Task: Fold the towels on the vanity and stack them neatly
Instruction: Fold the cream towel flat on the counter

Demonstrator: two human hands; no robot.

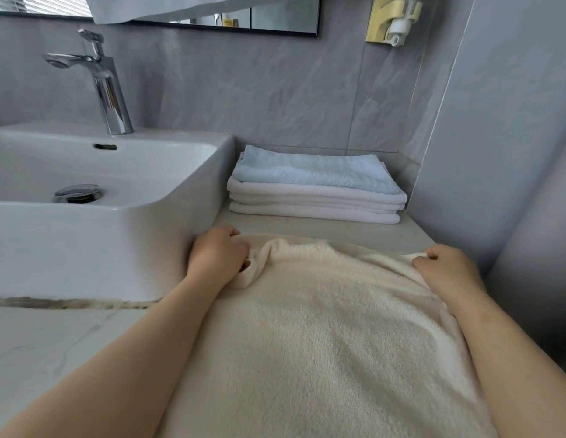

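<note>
On the worktop (307, 229), the sink (85, 245) stands just left of the left hand (217, 251). The towel (322, 327) spreads between that hand and the right hand (446, 267). The stack (313, 191) lies beyond both, apart. Each hand grips a far towel corner, fingers curled.

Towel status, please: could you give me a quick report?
Left hand grips the towel at its far left corner, right hand at the far right. Towel spread on the vanity, far edge bunched. Folded stack beyond, nothing between.
</note>
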